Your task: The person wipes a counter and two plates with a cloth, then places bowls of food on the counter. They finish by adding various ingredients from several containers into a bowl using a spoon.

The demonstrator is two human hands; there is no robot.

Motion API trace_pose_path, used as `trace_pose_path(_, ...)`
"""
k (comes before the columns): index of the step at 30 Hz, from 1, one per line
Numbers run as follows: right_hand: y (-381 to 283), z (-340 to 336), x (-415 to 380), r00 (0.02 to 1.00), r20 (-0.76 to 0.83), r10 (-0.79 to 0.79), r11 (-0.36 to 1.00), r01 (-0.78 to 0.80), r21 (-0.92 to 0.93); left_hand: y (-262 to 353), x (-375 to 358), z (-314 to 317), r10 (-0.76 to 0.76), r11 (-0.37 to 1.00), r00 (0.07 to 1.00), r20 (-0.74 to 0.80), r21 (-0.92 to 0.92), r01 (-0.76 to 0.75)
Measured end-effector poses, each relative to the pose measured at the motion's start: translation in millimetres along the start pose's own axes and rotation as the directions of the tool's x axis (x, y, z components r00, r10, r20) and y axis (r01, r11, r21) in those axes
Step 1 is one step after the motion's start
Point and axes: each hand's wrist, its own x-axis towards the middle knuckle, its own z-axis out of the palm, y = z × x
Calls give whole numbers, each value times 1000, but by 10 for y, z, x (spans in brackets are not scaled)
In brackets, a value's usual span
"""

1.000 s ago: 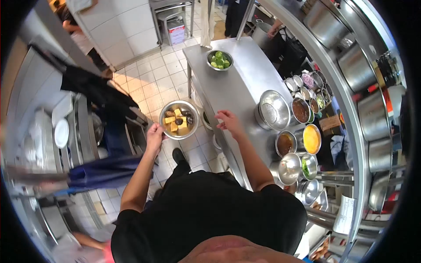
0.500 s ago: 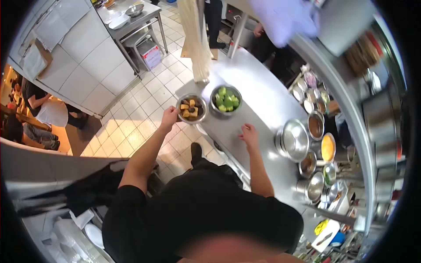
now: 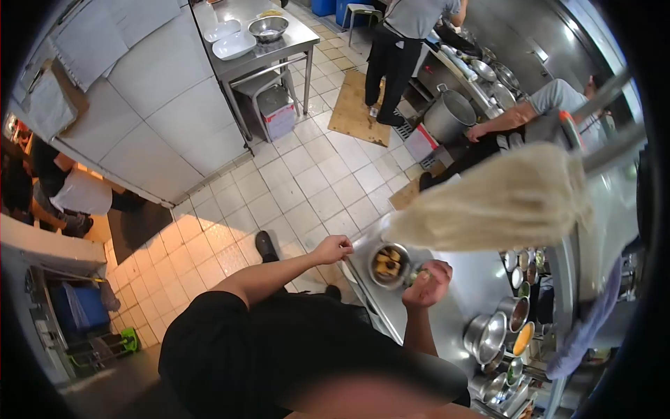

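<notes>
My left hand (image 3: 331, 249) is closed, fingers together, just off the edge of the steel counter (image 3: 452, 311). Nothing shows in it. To its right, a metal bowl (image 3: 389, 284) of browned tofu cubes and dark mushroom pieces stands on the counter, apart from that hand. My right hand (image 3: 427, 285) is on the far side of this bowl with its fingers curled inward. Beside those fingers a bit of green broccoli (image 3: 413, 277) shows; its bowl is mostly hidden, and what the fingers grip cannot be made out.
A bundled pale curtain (image 3: 492, 199) hangs over the counter's far end. Stacked metal bowls (image 3: 485, 337) and food containers stand at right. Beyond the tiled floor (image 3: 307, 164) are a steel table (image 3: 296, 43), a large pot (image 3: 450, 115) and two people, one standing, one with an arm extended.
My view has turned to the right. My left hand has let go of the tofu bowl. My right hand has moved from open counter to beside the bowls, its fingers now curled.
</notes>
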Motion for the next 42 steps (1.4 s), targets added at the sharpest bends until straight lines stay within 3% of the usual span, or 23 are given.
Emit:
trace_pose_path(2, -215, 610, 158, 995, 93, 29, 998, -34, 50, -27, 56, -607, -52, 998, 997, 51, -25, 53)
trace_pose_path(3, -277, 931, 240, 989, 120, 85, 996, -88, 24, 55, 15, -964, -39, 997, 998, 39, 69, 36)
trace_pose_path(4, -331, 1255, 356, 976, 139, 165, 984, -172, 39, -4, 32, -1376, 204, 928, 979, -14, 322, -188)
trace_pose_path(6, -415, 1803, 570, 924, 199, 327, 937, -345, 62, -270, 8, -2190, 635, 492, 770, 65, 734, -468)
trace_pose_path(8, -304, 2203, 599, 871, 218, 440, 882, -464, 75, -354, -77, -3009, 179, 800, 980, -89, 592, -92)
trace_pose_path(12, -42, 2910, 767, 761, 226, 608, 773, -632, 47, -755, -93, -4691, -229, 790, 936, -268, 511, 340)
trace_pose_path(14, 162, 3263, 927, 715, 251, 653, 734, -679, 26, -984, -198, -5431, -332, 739, 850, -410, 447, 504)
trace_pose_path(16, 460, 3710, 1126, 712, 281, 643, 728, -682, 63, -1189, -482, -5891, 39, 737, 819, -573, 570, 363)
trace_pose_path(18, 793, 4209, 1421, 682, 345, 645, 693, -712, 112, -1118, -667, -6175, -131, 586, 703, -699, 518, 624)
trace_pose_path(20, 1232, 4830, 1732, 716, 389, 580, 734, -666, 131, -1646, -799, -6708, -306, 678, 834, -458, 510, 529)
trace_pose_path(22, 1630, 5532, 2143, 713, 463, 527, 736, -655, 171, -1721, -1001, -6889, -297, 820, 885, -358, 379, 429)
trace_pose_path(24, 1996, 6363, 2555, 652, 547, 525, 690, -702, 175, -1694, -1060, -6886, -509, 800, 680, -528, 3, 601)
trace_pose_path(26, 2355, 7302, 2908, 643, 624, 444, 666, -702, 251, -1399, -1025, -6873, -711, 675, 508, -486, -269, 687)
trace_pose_path(27, 2477, 7746, 3095, 626, 649, 432, 732, -664, 152, -1270, -996, -6878, -793, 592, 422, -440, -393, 703)
trace_pose_path(28, 2568, 8192, 3264, 608, 672, 422, 790, -611, 56, -1145, -919, -6883, -781, 604, 408, -472, -407, 685)
trace_pose_path(30, 2714, 9127, 3459, 620, 457, 638, 750, -635, -186, -711, -699, -6816, -758, 625, 376, -532, -432, 650)
trace_pose_path(32, 2412, 9458, 3966, 172, 352, 920, 249, -950, -187, -416, -456, -6785, -750, 648, 341, -567, -530, 547)
trace_pose_path(33, 2358, 9527, 4149, -98, 295, 950, -50, -985, -164, -384, -342, -6792, -746, 657, 347, -569, -543, 523)
trace_pose_path(35, 2867, 10059, 3878, -63, 552, 831, -104, -994, 44, -379, -146, -6838, -703, 712, 420, -574, -572, 408)
trace_pose_path(37, 3136, 10261, 3705, -13, 755, 656, -185, -972, 145, -323, 17, -6895, -687, 727, 477, -549, -527, 441)
trace_pose_path(40, 3376, 10112, 3594, -8, 606, 795, -207, -943, 259, -228, 327, -6991, -655, 754, 526, -542, -433, 494)
trace_pose_path(41, 3551, 9958, 3488, 63, 682, 729, -133, -964, 232, -210, 407, -7044, -643, 764, 548, -535, -401, 505)
trace_pose_path(42, 3736, 9767, 3349, 47, 752, 658, -177, -960, 215, -183, 468, -7118, -631, 773, 573, -523, -358, 524)
